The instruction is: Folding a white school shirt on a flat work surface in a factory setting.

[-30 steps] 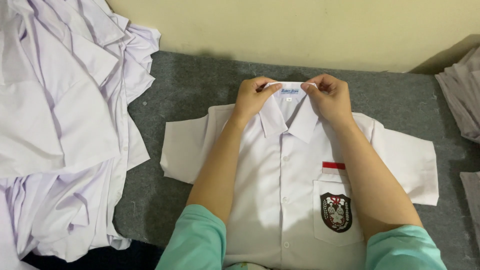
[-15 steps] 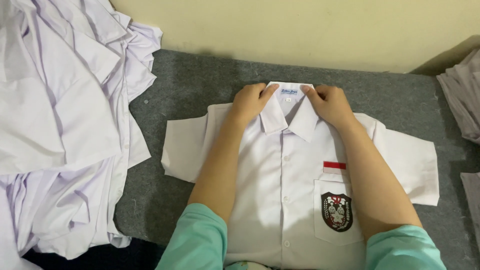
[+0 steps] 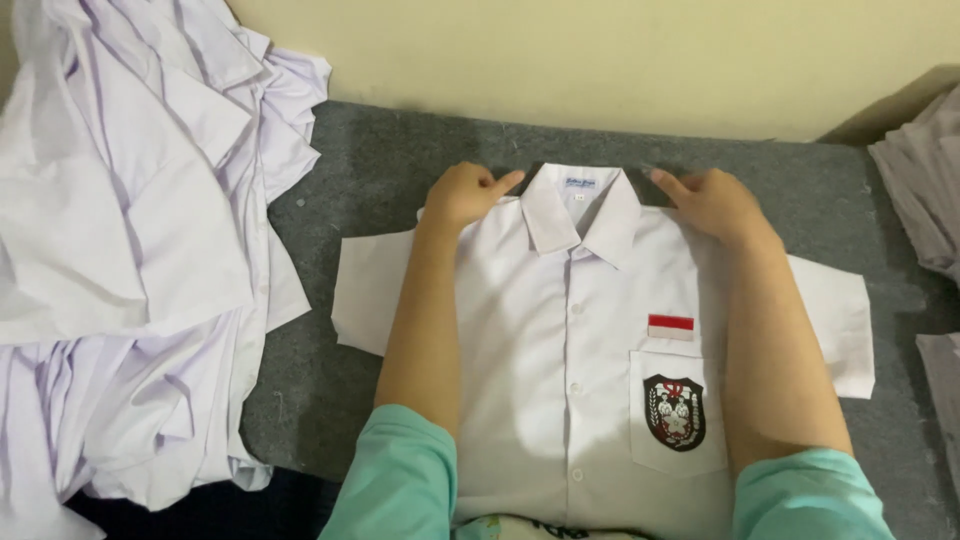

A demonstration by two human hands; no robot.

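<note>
Two big masses fill the frame: a grey felt-covered surface (image 3: 380, 170) running from the centre to the right edge, and a heap of rumpled white shirts (image 3: 130, 260) piled over its left side, from the upper left corner down to the lower left. More greyish cloth (image 3: 925, 200) shows at the right edge.

Next in size is the white short-sleeved shirt (image 3: 560, 360), lying face up at the centre and lower centre, buttoned, its sleeves spread flat to either side. Its collar (image 3: 582, 205) points toward the top of the frame, near the cream wall (image 3: 600, 60).

Both forearms lie along the shirt front, sleeves of a teal top at the bottom edge. Each hand is a loose, open grip that pinches nothing: the left hand (image 3: 465, 195) rests knuckles-up on the shoulder seam just left of the collar, the right hand (image 3: 715, 200) lies flat on the shoulder just right of it. So the shirt sits under both palms, collar between them.

Smoothing here likely goes best with flat palms pressing outward from the collar along the shoulders, keeping the button line straight and central.

Smallest are a chest pocket with a dark shield badge (image 3: 675, 412) and a red-and-white patch (image 3: 670, 326) above it, in the lower right centre.
</note>
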